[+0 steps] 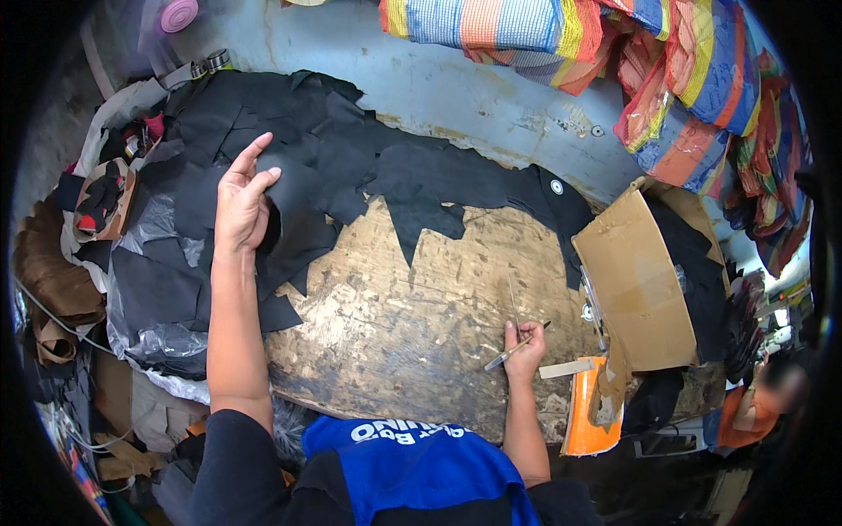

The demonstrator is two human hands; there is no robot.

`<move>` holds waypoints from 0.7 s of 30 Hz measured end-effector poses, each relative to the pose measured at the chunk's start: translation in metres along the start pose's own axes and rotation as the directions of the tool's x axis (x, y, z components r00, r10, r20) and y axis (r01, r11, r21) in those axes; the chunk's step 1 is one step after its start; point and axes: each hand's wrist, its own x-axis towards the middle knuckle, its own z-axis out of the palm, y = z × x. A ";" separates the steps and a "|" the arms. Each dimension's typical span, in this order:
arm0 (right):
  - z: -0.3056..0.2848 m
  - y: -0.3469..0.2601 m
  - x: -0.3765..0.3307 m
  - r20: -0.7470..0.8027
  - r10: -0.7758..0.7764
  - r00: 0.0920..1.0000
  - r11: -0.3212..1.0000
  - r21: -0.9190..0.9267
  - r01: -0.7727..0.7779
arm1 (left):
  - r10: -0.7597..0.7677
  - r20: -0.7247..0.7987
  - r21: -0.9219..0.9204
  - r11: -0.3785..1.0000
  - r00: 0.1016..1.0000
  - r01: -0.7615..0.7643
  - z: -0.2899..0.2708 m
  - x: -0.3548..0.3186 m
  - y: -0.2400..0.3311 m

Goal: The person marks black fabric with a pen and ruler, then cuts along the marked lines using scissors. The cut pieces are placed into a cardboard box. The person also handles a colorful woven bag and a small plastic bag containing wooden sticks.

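My left hand (243,200) lies flat with fingers spread on a heap of black fabric pieces (316,167) at the left of a worn wooden board (412,316). My right hand (524,346) rests on the board's right part, closed around a thin pen-like tool (507,355) that points left and down. A long black fabric piece (456,188) stretches along the board's far edge toward the right.
An open cardboard box (636,289) stands at the right with dark cloth inside. An orange object (586,408) leans below it. Striped woven bags (614,53) pile at the back right. Clutter and plastic sheeting (149,263) sit at the left. Another person (763,394) is at the far right.
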 end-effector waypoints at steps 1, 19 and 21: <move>0.000 0.001 0.000 -0.009 0.017 1.000 1.000 0.000 -0.017 | -0.036 0.055 -0.051 0.998 0.998 0.039 0.006 -0.006 0.010; 0.015 -0.092 -0.057 0.478 0.298 0.826 0.626 0.556 -0.548 | -0.785 0.309 -0.177 0.507 0.537 0.844 0.079 -0.234 -0.085; 0.001 -0.092 -0.044 0.382 0.318 0.868 0.686 0.540 -0.489 | -0.569 0.129 0.367 0.788 0.812 0.494 0.064 -0.224 -0.085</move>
